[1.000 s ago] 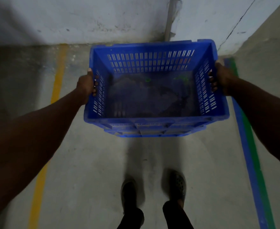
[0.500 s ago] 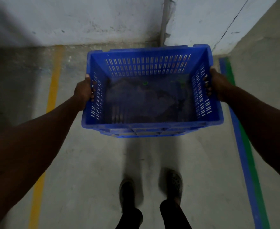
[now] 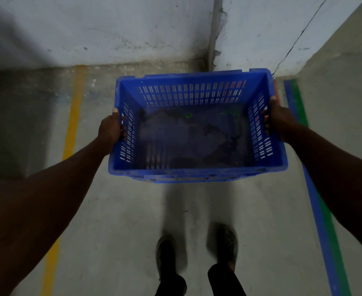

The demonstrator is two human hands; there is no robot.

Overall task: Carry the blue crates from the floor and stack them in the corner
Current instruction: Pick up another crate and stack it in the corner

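One blue crate [image 3: 197, 127] fills the centre of the frame — rigid plastic, rectangular, its walls pierced with rows of narrow slots, its floor scuffed and dusty. The left hand [image 3: 109, 130] clamps the left wall, fingers curled through the handhold; the right hand [image 3: 279, 120] grips the right wall the same way. It hangs above the rough concrete floor [image 3: 122, 221], just short of the wall corner [image 3: 213, 39] at the top. Compared with a second ago, it sits lower and nearer the two shoes [image 3: 197, 251]. Three painted lines — one yellow [image 3: 73, 116], one blue [image 3: 317, 210], one green [image 3: 302, 107].
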